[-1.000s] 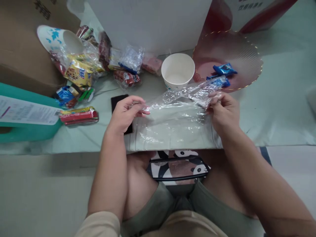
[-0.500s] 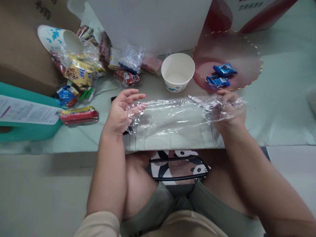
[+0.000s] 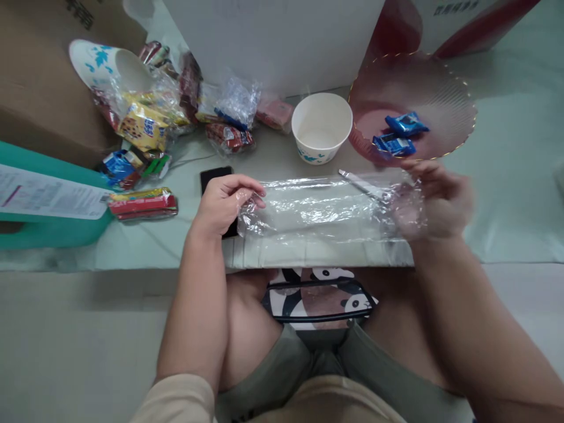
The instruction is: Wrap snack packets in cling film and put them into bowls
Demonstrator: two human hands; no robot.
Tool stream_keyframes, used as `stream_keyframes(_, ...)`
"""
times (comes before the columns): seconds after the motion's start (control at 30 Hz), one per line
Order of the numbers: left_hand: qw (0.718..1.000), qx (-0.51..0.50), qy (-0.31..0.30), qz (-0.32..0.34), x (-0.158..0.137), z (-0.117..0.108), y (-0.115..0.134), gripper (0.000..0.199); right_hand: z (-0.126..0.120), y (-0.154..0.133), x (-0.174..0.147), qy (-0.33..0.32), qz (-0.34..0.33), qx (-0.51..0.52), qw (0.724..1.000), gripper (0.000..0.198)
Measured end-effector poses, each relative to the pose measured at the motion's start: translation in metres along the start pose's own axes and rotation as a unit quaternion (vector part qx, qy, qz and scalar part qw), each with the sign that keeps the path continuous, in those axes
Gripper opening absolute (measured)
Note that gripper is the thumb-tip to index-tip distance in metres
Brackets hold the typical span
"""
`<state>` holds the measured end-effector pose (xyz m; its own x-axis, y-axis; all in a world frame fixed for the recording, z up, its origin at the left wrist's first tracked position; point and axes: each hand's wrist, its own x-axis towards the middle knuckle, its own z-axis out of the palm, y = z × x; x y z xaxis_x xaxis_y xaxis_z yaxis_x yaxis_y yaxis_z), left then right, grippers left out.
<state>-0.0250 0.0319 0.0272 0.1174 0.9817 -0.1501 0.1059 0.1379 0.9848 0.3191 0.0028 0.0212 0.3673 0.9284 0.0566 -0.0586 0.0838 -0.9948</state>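
Note:
A clear plastic bag [image 3: 308,205] is stretched crosswise between my hands above the table edge, crinkled and shiny. My left hand [image 3: 222,202] pinches its left end between thumb and fingers. At the right end, my right hand [image 3: 440,197] holds the film with bent fingers, somewhat blurred by motion. A thin pale pointed tool [image 3: 359,183] shows partly through the bag; its kind I cannot make out. Behind the bag stands a white paper cup [image 3: 321,126]. Beside the cup is a pink glass bowl [image 3: 456,111] with blue-wrapped snacks [image 3: 408,124] in it.
A black phone [image 3: 215,175] lies partly behind my left hand. Wrapped snacks [image 3: 143,126] and a tipped paper cup [image 3: 99,64] are heaped at the back left. A teal container [image 3: 66,232], a cardboard box [image 3: 39,76] and a white box [image 3: 273,41] border the table.
My right hand has moved to the right, drawing the bag straighter and flatter. The fingers of my left hand have closed in on the bag's left end. More of the phone shows.

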Motion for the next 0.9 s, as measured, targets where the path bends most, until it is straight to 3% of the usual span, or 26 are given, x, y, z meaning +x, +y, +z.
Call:
stream_keyframes(0.1,1.0,0.016,-0.002,-0.006,-0.001,-0.002,0.003,0.005,-0.004,-0.008,-0.012,-0.03,0.031,0.017,0.999,0.03)
stream_keyframes(0.17,1.0,0.019,-0.008,-0.012,-0.001,-0.004,0.002,0.008,-0.004,-0.01,-0.019,-0.044,0.002,-0.058,0.997,0.038)
stream_keyframes(0.33,0.996,-0.086,-0.029,-0.006,0.001,-0.005,0.0,0.032,0.001,-0.008,-0.022,-0.016,-0.034,-0.122,0.992,0.033)
stream_keyframes(0.5,0.997,-0.078,-0.021,-0.006,-0.005,0.003,0.01,0.033,0.0,-0.003,-0.02,-0.014,-0.026,-0.196,0.98,0.031)
stream_keyframes(0.57,0.994,-0.108,-0.027,0.005,-0.008,0.003,0.014,0.039,-0.002,-0.002,-0.022,-0.015,-0.074,-0.257,0.963,0.029)
stream_keyframes(0.7,0.974,-0.196,-0.108,0.031,-0.013,-0.001,0.017,0.04,0.001,-0.004,-0.028,-0.026,-0.276,-0.328,0.903,0.016)
stream_keyframes(0.8,0.954,-0.219,-0.204,0.036,-0.015,0.003,0.016,0.042,0.014,-0.011,-0.034,-0.128,-0.315,-0.25,0.907,0.025)
stream_keyframes(0.9,0.946,-0.203,-0.251,0.022,-0.018,0.01,0.017,0.046,0.031,-0.023,-0.04,-0.339,-0.235,-0.187,0.892,0.051)
